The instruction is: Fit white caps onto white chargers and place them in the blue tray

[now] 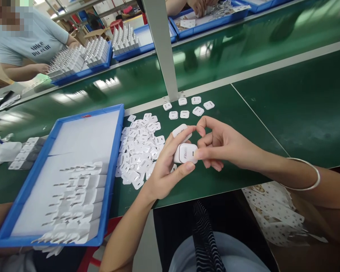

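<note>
My left hand [166,166] is closed around a white plug-charger housing [186,153] with a printed face and a small dark port slot. A second white piece [180,130] sits between its upper fingers; its lower part is hidden. My right hand [219,145] has curled fingers, with the thumb on the right end of the charger beside the slot. Left of my hands lies a heap of white printed cover plates [140,147] with slots. Several more plates [184,114] are spread singly on the green bench beyond my hands.
A blue tray [119,139] at left holds rows of white charger bodies [85,204] with prongs. A metal post [164,49] rises from the bench [260,121]. Across it, a co-worker's hand [42,68] is near filled trays; other hands [200,6] work at another tray.
</note>
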The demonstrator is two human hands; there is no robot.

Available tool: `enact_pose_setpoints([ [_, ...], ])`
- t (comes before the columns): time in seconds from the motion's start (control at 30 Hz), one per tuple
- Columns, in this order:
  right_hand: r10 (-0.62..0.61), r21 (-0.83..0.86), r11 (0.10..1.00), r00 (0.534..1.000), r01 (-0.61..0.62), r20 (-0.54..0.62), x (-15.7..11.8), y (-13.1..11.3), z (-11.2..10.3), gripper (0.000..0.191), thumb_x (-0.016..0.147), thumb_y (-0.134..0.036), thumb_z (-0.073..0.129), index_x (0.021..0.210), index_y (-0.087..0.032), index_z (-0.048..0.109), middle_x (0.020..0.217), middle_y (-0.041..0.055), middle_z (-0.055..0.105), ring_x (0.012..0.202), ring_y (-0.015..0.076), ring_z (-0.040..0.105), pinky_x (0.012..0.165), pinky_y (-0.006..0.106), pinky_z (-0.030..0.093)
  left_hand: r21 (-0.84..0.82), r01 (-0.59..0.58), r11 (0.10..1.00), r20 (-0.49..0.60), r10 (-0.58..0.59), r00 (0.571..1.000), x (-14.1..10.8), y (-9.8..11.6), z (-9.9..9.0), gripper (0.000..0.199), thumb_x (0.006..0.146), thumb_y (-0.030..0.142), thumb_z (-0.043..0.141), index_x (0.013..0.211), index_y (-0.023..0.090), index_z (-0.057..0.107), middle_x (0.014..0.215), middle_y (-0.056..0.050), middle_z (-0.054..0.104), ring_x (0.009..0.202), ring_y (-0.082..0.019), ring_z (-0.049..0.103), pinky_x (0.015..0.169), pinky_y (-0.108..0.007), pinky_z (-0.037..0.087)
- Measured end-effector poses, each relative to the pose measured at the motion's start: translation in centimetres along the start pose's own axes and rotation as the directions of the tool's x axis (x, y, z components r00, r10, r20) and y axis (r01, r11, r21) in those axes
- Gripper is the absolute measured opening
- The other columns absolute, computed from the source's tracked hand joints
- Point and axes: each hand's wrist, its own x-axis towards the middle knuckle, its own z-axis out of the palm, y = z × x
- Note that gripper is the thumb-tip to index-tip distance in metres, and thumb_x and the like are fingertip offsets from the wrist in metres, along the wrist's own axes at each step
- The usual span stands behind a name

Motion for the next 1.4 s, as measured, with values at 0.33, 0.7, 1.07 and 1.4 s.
enact_pose_setpoints([
  [0.33,-0.106,0.096,0.990,0.993,0.101,0.052,0.1,0.2,-0.2,0.033,0.089,-0.028,0.073,0.089,-0.023,0.040,0.063,-0.0054,0.066,0.046,0.0080,0.058,0.045,0.019,0.045,-0.118,0.007,0.993,-0.012,-0.009,1.000,0.0,0.1,-0.1,0.058,0.090,0.052,0.048,0.142,0.026,0.052,0.121,-0.011,0.055,0.093,-0.025,0.054,0.080,-0.044,0.051],
  [0.7,-0.170,0.012,0.985,0.983,0.169,0.073,0.0,0.9,0.8,0.047,0.081,-0.027,0.079,0.095,-0.025,0.035,0.075,-0.0064,0.063,0.060,0.0108,0.064,0.055,0.024,0.055,-0.167,-0.030,0.986,-0.095,0.015,0.995,-0.1,0.2,0.7,0.056,0.090,0.051,0.055,0.138,0.025,0.055,0.108,-0.008,0.053,0.084,-0.020,0.057,0.075,-0.039,0.055],
  [1.07,-0.228,-0.071,0.970,0.970,0.234,0.083,-0.2,1.8,0.7,0.038,0.086,-0.021,0.075,0.099,-0.025,0.040,0.082,-0.0043,0.061,0.071,0.0128,0.065,0.066,0.028,0.055,0.012,-0.054,0.998,-0.134,0.055,0.989,-0.5,0.2,0.9,0.046,0.096,0.039,0.052,0.140,0.028,0.050,0.117,-0.009,0.054,0.085,-0.018,0.057,0.078,-0.038,0.054],
  [1.4,-0.080,-0.187,0.981,0.983,0.049,-0.163,0.5,1.3,-0.4,0.026,0.089,-0.030,0.071,0.108,-0.027,0.054,0.079,0.0017,0.070,0.066,0.0169,0.064,0.068,0.034,0.049,0.191,0.002,0.982,-0.221,0.041,0.974,-1.5,1.5,0.1,0.064,0.094,0.054,0.052,0.150,0.030,0.033,0.147,-0.008,0.046,0.124,-0.028,0.050,0.113,-0.053,0.039],
])
